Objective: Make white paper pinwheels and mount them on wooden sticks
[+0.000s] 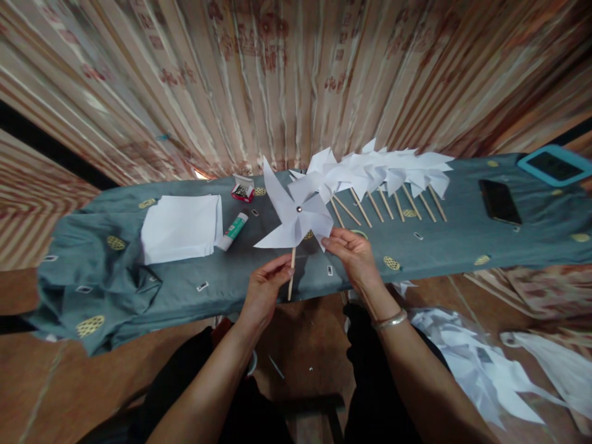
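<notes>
A white paper pinwheel with a shiny pin at its centre stands upright in front of me, above the table's near edge. Its wooden stick is pinched between the thumb and fingers of my left hand. My right hand grips the tip of a lower right blade between thumb and fingers. Behind and to the right, several more white pinwheels lie in an overlapping row, their sticks pointing towards me. Left of the held pinwheel are a glue stick and a small red open box.
A stack of white paper lies on the left of the cloth-covered table. To the right are a dark phone and a blue-framed tablet-like object. Paper scraps lie on the floor at right. A patterned curtain hangs behind.
</notes>
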`<state>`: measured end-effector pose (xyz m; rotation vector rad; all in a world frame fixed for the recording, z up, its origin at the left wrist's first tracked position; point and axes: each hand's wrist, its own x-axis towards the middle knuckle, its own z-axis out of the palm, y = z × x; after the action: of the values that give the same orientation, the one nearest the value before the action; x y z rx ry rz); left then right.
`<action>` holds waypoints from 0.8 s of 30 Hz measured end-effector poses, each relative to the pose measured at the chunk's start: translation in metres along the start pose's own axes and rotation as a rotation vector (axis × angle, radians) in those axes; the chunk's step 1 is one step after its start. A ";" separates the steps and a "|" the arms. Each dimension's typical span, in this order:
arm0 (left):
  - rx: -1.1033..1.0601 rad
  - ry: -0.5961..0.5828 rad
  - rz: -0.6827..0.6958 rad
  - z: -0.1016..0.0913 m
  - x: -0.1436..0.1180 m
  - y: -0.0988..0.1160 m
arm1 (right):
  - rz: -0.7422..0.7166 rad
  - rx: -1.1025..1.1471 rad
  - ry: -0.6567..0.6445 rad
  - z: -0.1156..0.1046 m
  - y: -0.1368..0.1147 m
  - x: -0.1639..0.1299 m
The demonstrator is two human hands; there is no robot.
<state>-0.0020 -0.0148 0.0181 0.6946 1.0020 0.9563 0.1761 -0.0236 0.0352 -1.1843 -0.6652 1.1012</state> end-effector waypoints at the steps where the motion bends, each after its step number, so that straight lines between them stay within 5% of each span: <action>1: 0.002 -0.001 0.003 0.000 0.000 0.000 | 0.012 0.001 -0.016 0.001 0.000 -0.001; 24: 0.019 -0.012 0.000 0.001 -0.001 0.000 | 0.051 -0.023 -0.197 0.018 0.001 -0.014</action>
<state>-0.0009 -0.0161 0.0190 0.7156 1.0011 0.9429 0.1547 -0.0301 0.0408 -1.1266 -0.8042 1.2672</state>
